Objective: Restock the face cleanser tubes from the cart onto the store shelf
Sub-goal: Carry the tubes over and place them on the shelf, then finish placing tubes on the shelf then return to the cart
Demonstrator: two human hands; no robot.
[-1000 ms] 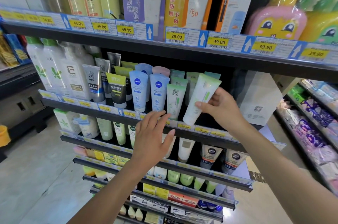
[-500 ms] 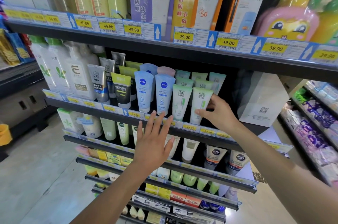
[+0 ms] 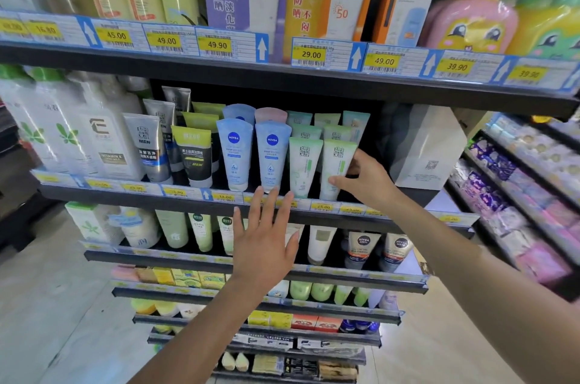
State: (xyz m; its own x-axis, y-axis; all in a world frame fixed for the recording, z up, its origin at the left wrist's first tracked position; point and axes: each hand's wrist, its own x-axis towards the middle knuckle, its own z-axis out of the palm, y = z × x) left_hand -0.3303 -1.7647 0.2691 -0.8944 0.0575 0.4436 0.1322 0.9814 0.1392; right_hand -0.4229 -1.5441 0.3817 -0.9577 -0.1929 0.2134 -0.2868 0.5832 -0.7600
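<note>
Shelf [image 3: 131, 199]: stocked, above left hand [image 3: 266, 245].
Tube [image 3: 337, 160]: upright, front row, in right hand [image 3: 368, 182].
Right hand: pinches tube's lower half.
Left hand: spread flat, empty.
Handling: probably light, soft, slick; grip low.

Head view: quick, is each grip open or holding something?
Left grip: open, holding nothing.
Right grip: holds the green tube.

A single wide-angle view, worn at head height, faces the store shelf [image 3: 314, 82] nearly straight on, tilted somewhat down so the floor [image 3: 47, 305] shows at lower left. It stands within arm's reach: the left hand [image 3: 265, 245] and right hand [image 3: 367, 179] stretch up from the bottom edge.
</note>
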